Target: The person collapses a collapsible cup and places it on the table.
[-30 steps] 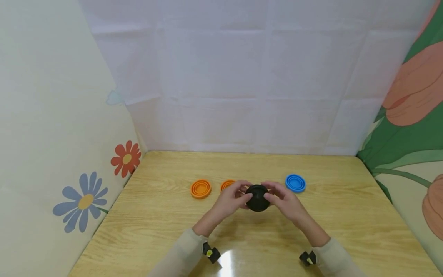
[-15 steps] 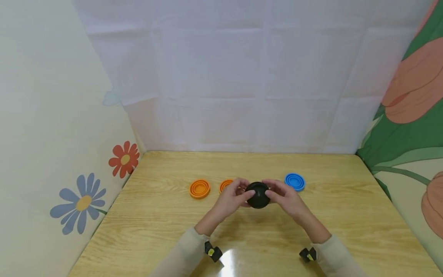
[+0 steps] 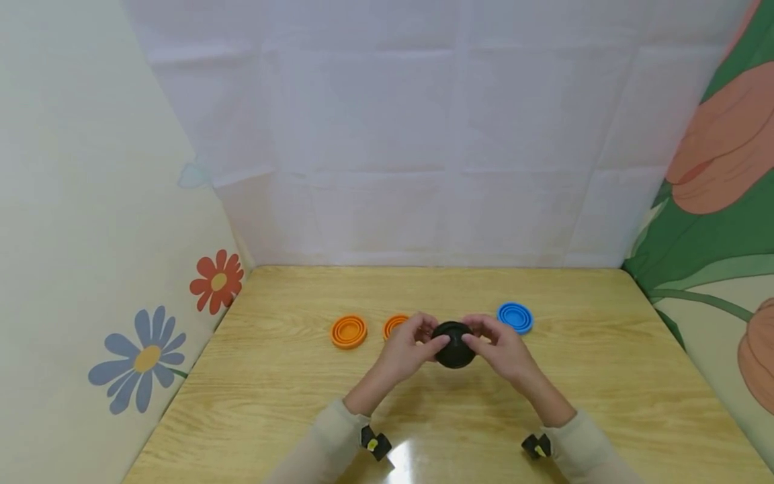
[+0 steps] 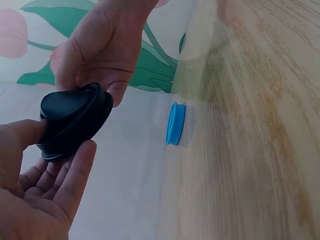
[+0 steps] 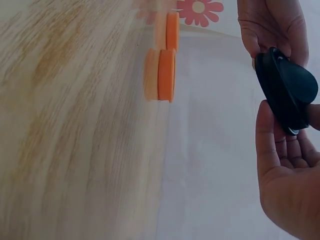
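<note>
A black round collapsible cup [image 3: 455,355], mostly flattened, is held above the table between both hands. My left hand [image 3: 406,347] pinches its left side, the thumb on the near face and the fingers behind. On the opposite side my right hand [image 3: 500,347] grips it the same way. In the left wrist view the cup [image 4: 72,120] is tilted, with a smooth raised dome in its middle. The right wrist view shows the cup [image 5: 285,90] edge-on, its rim between the fingertips. Parts of the rim are hidden by the fingers.
Two flat orange ringed cups lie on the wooden table [image 3: 290,376]: one at left [image 3: 349,331], another [image 3: 393,324] partly behind my left hand. A flat blue ringed cup [image 3: 515,317] lies beyond my right hand. A white cloth [image 3: 387,134] hangs behind the table.
Both hands keep their hold on the black cup. It tilted slightly up, then back down, and has shifted a little to the right. The orange and blue cups stay put.
</note>
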